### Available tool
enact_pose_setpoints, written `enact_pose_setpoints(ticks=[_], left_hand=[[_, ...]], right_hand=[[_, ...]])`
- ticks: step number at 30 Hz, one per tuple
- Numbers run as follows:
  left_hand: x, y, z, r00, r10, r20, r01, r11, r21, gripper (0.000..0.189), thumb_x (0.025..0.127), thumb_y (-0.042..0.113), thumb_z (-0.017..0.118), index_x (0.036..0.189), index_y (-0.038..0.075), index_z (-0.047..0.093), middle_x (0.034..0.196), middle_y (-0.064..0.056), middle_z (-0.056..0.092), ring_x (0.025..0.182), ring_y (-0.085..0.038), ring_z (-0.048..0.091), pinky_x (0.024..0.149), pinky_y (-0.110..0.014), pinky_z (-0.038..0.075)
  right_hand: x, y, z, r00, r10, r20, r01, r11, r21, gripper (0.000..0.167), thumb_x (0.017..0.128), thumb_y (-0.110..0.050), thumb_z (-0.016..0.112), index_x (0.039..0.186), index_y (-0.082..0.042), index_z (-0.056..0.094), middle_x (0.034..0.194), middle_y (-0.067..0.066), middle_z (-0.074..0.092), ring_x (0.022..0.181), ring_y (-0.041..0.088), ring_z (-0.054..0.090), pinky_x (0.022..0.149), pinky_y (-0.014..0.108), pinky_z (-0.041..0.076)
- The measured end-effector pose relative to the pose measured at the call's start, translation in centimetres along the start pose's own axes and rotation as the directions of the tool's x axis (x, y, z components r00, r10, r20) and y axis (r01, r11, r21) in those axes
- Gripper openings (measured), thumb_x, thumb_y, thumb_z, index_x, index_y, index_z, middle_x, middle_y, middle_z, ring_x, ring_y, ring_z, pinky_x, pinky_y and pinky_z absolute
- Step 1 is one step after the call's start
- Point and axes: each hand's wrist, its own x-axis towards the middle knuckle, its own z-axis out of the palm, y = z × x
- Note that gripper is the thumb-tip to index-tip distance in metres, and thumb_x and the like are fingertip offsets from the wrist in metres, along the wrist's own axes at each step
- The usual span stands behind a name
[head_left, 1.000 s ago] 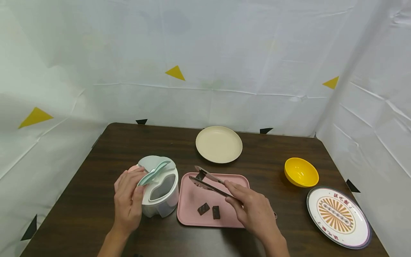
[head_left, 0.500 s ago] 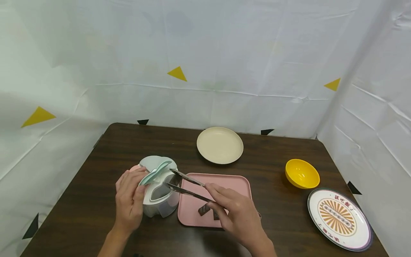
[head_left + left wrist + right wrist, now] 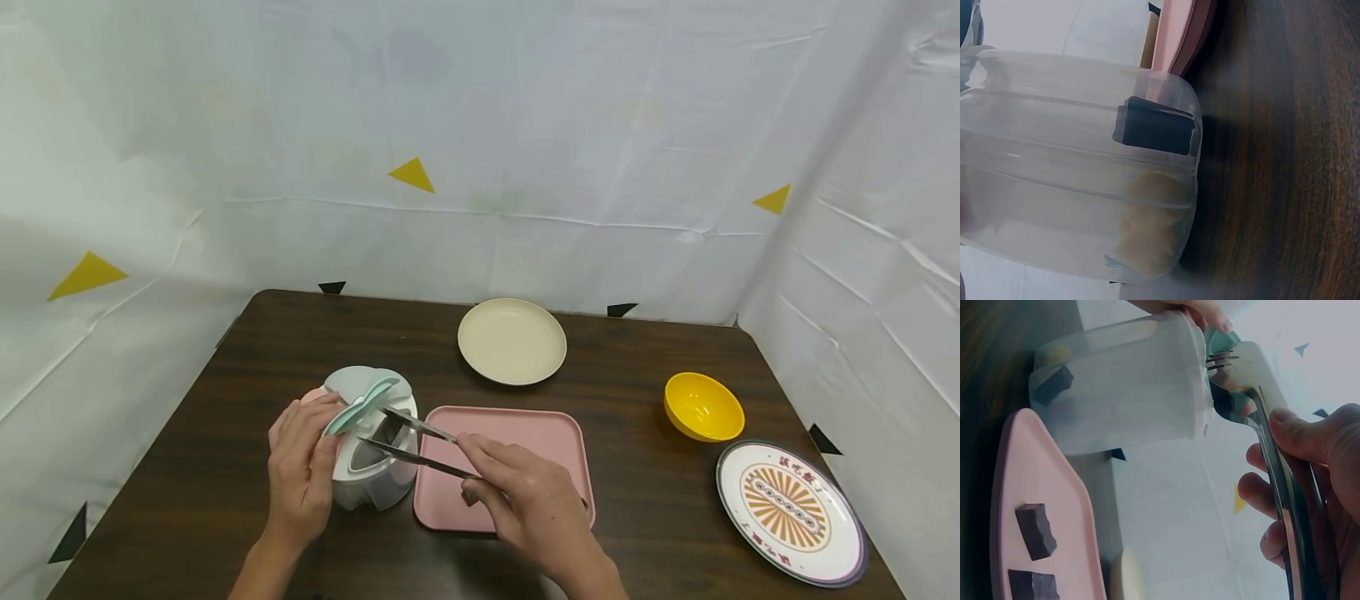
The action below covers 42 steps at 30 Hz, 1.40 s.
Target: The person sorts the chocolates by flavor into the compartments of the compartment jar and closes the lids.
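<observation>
My left hand (image 3: 303,462) grips the raised mint-green lid (image 3: 362,405) of a translucent storage box (image 3: 378,487) with compartments. My right hand (image 3: 525,500) holds metal tongs (image 3: 431,461), their tips spread over the box's open compartment. A dark patch shows between the tips in the head view; I cannot tell whether the tongs hold it. Through the wall, the left wrist view shows a dark chocolate piece (image 3: 1155,127) at the bottom, beside pale lumps (image 3: 1150,225). Two more chocolate pieces (image 3: 1036,531) lie on the pink tray (image 3: 1075,506), mostly behind my right hand in the head view.
Just right of the box sits the pink tray. A cream plate (image 3: 512,342) lies behind it, near the wall side. To the right are a yellow bowl (image 3: 703,407) and a patterned white plate (image 3: 791,512). White sheeting (image 3: 525,125) surrounds the dark table (image 3: 232,400).
My right hand has carried the tongs, with a chocolate piece between their tips, left from over the tray to over the box's opening. The tips have spread slightly. My left hand stays put.
</observation>
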Motion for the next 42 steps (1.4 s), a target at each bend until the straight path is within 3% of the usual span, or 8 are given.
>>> enact_pose_setpoints(ticks=[13,20,27,30,34,40,42], left_hand=[[0.0,0.0,0.0,1.0,-0.003,0.001,0.003,1.0,0.003,0.026,0.096,0.013,0.05,0.106,-0.001,0.069,0.105,-0.018,0.068,0.112,-0.033,0.058,0.108,-0.049,0.021],[0.0,0.1,0.0,1.0,0.005,-0.003,-0.005,1.0,0.001,0.026,0.096,0.013,0.049,0.105,-0.002,0.069,0.104,-0.018,0.067,0.112,-0.033,0.058,0.107,-0.048,0.022],[0.1,0.3,0.0,1.0,0.005,-0.002,-0.005,1.0,0.007,0.027,0.096,0.013,0.049,0.104,-0.003,0.069,0.103,-0.019,0.067,0.111,-0.034,0.058,0.107,-0.049,0.021],[0.1,0.3,0.0,1.0,0.005,-0.004,-0.005,1.0,0.011,0.027,0.096,0.013,0.049,0.104,-0.003,0.069,0.103,-0.02,0.067,0.111,-0.034,0.058,0.107,-0.048,0.021],[0.1,0.2,0.0,1.0,0.004,-0.003,-0.004,1.0,0.011,0.027,0.096,0.013,0.048,0.104,-0.003,0.069,0.103,-0.019,0.067,0.111,-0.034,0.058,0.107,-0.048,0.021],[0.0,0.1,-0.1,1.0,0.001,0.001,-0.001,1.0,0.008,0.026,0.095,0.013,0.049,0.104,-0.002,0.069,0.104,-0.019,0.068,0.112,-0.033,0.058,0.108,-0.048,0.021],[0.0,0.0,-0.1,1.0,0.0,0.002,0.0,1.0,0.006,0.026,0.095,0.012,0.049,0.105,-0.002,0.069,0.104,-0.018,0.068,0.112,-0.033,0.058,0.107,-0.049,0.021]], right_hand=[[0.0,0.1,-0.3,1.0,0.01,0.005,-0.01,1.0,-0.001,0.052,0.087,-0.024,0.075,0.136,-0.012,0.06,0.128,-0.002,0.064,0.097,0.007,0.066,0.074,0.03,0.052],[-0.9,0.9,-1.4,0.996,0.084,0.028,-0.084,0.996,-0.009,0.057,0.085,-0.026,0.077,0.138,-0.016,0.058,0.129,-0.002,0.063,0.11,0.012,0.064,0.084,0.034,0.053],[-2.6,2.4,-2.5,0.984,0.173,0.045,-0.169,0.983,-0.074,0.06,0.08,-0.025,0.081,0.136,-0.02,0.061,0.125,-0.01,0.065,0.077,-0.003,0.061,0.061,0.023,0.048],[-3.4,3.0,-2.8,0.972,0.219,0.082,-0.21,0.972,-0.102,0.061,0.078,-0.025,0.083,0.134,-0.022,0.062,0.121,-0.013,0.066,0.074,-0.004,0.057,0.057,0.021,0.043],[-4.2,3.3,-3.0,0.948,0.273,0.163,-0.248,0.956,-0.158,0.059,0.077,-0.026,0.083,0.133,-0.023,0.063,0.119,-0.011,0.068,0.075,-0.001,0.059,0.059,0.025,0.046],[-5.2,3.7,-2.4,0.885,0.339,0.318,-0.286,0.937,-0.202,0.054,0.081,-0.03,0.079,0.133,-0.023,0.064,0.121,-0.007,0.068,0.073,0.001,0.061,0.06,0.031,0.048],[-5.5,3.8,-2.1,0.874,0.346,0.342,-0.289,0.935,-0.207,0.053,0.082,-0.03,0.079,0.132,-0.023,0.064,0.122,-0.007,0.067,0.072,0.0,0.061,0.059,0.032,0.048]])
